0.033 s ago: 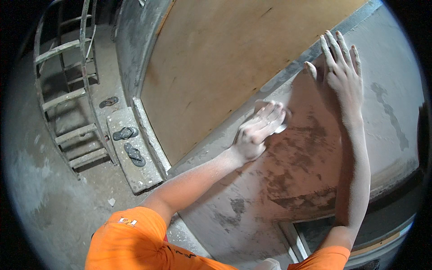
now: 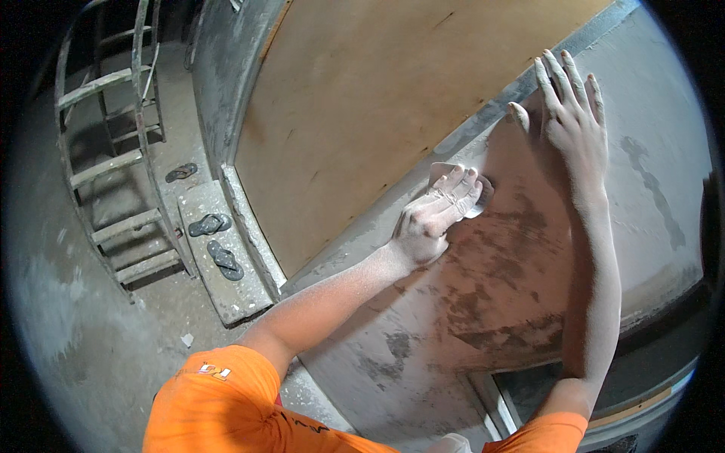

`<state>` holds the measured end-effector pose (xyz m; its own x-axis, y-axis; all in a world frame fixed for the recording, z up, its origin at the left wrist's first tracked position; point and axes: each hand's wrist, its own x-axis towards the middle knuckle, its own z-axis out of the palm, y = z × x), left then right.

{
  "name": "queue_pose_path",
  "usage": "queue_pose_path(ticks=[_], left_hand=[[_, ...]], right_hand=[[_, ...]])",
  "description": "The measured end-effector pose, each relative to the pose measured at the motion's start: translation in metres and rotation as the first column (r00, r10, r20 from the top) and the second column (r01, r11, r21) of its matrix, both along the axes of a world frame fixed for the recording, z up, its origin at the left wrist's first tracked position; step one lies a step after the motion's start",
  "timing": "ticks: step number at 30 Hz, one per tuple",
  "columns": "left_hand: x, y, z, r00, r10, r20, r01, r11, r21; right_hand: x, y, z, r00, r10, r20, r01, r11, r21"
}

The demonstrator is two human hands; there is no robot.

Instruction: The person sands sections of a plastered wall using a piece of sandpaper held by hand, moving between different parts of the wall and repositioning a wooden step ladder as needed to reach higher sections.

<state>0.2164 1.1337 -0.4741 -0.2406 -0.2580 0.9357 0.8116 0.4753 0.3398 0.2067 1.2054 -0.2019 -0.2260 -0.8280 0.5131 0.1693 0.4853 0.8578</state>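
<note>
My left hand (image 2: 434, 215), coated in white dust, presses a thin pale sheet that looks like sandpaper (image 2: 440, 172) against the plastered wall (image 2: 491, 257). Its fingers lie close together over the sheet, whose edges stick out on both sides. The underside of the sheet is hidden. Up and to the right, my right hand (image 2: 572, 124) rests on the wall with its fingers spread, holding nothing. It is just as dusty, and its fingertips reach close to the grey strip (image 2: 521, 87) bordering the brown board.
A large brown board (image 2: 362, 98) adjoins the wall. On the left stands a worn ladder (image 2: 124, 162). Flip-flops (image 2: 225, 260) lie on a speckled slab (image 2: 242, 298) beside the board, with another on the floor. A framed opening (image 2: 529, 389) is at the lower right.
My left hand has shifted very slightly to the right with the sheet, whose edges now look sharper. My right hand stays nearly in place.
</note>
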Motion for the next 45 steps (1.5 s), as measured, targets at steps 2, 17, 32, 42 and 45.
queue_pose_path(ticks=[2, 17, 32, 42, 45], left_hand=[[-0.002, 0.0, -0.007, 1.0, 0.006, -0.012, -0.006, 0.999, -0.041], [0.018, 0.035, -0.083, 0.991, -0.006, 0.134, -0.015, 0.987, 0.157], [0.043, 0.086, -0.137, 0.89, -0.226, 0.397, -0.07, 0.791, 0.608], [0.051, 0.073, -0.238, 0.809, -0.056, 0.585, -0.264, 0.855, 0.446], [0.047, 0.083, -0.197, 0.763, -0.265, 0.59, -0.312, 0.649, 0.694]], right_hand=[[-0.001, 0.003, 0.001, 1.0, 0.026, 0.004, -0.026, 1.0, 0.007], [-0.015, 0.01, 0.006, 0.966, -0.206, -0.158, 0.229, 0.963, 0.139], [-0.009, 0.036, 0.02, 0.991, -0.088, -0.097, 0.117, 0.926, 0.358], [-0.027, 0.02, -0.011, 0.999, 0.02, 0.027, -0.027, 0.963, 0.269], [-0.037, 0.015, -0.024, 0.996, 0.058, 0.071, -0.074, 0.964, 0.257]])
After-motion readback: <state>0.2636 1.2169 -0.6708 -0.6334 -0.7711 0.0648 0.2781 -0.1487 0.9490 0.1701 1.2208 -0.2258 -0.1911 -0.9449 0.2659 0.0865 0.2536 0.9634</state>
